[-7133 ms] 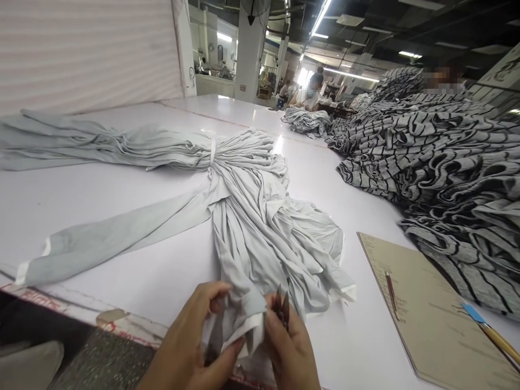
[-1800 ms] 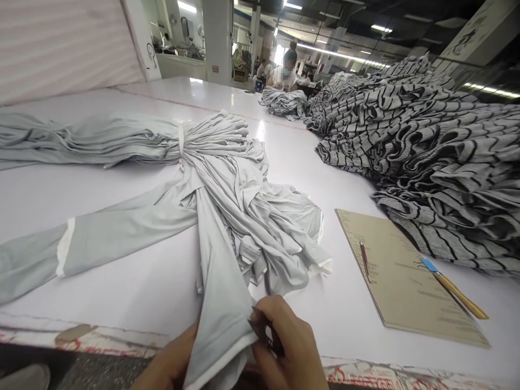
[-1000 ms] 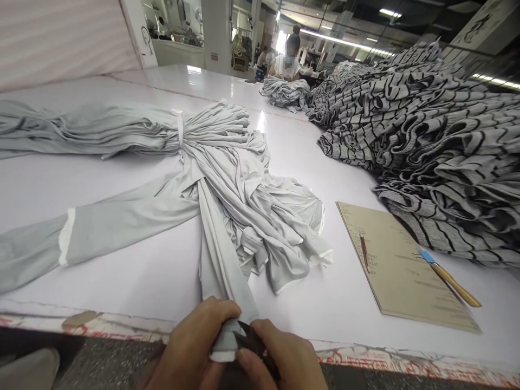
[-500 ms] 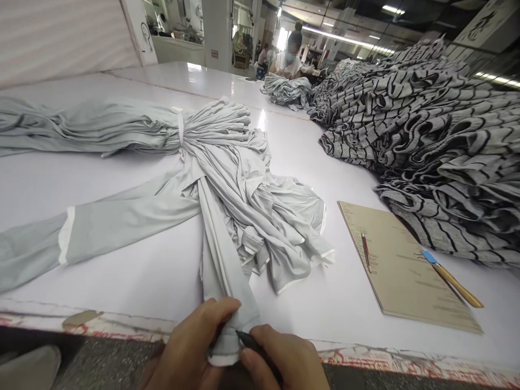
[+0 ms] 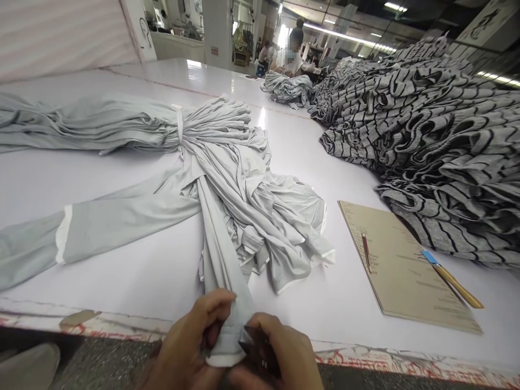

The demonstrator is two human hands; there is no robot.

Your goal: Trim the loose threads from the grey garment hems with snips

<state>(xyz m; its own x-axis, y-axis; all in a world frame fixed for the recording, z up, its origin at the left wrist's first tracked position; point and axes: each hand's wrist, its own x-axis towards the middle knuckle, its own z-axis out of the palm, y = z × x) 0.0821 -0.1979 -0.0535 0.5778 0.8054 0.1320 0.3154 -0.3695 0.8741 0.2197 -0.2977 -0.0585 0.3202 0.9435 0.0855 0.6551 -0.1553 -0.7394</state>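
Observation:
My left hand is closed on the end of a pale grey fabric strip with a white edge, at the near table edge. My right hand grips dark pointed thread snips, blurred, with their tips against the strip's right side. Part of the snips is hidden in the palm. The strip runs up to a bundle of pale grey garment pieces, bound by a white tie. Another grey piece with a white band stretches to the left.
A brown cardboard sheet on the right carries a pen and a wooden-handled tool with a blue end. Beyond it rises a large heap of black-striped grey fabric. People are in the background.
The snips' blades now look parted, with the dark tips shifted slightly right along the strip. My left fingers have moved slightly up and left. The bundle stays in place.

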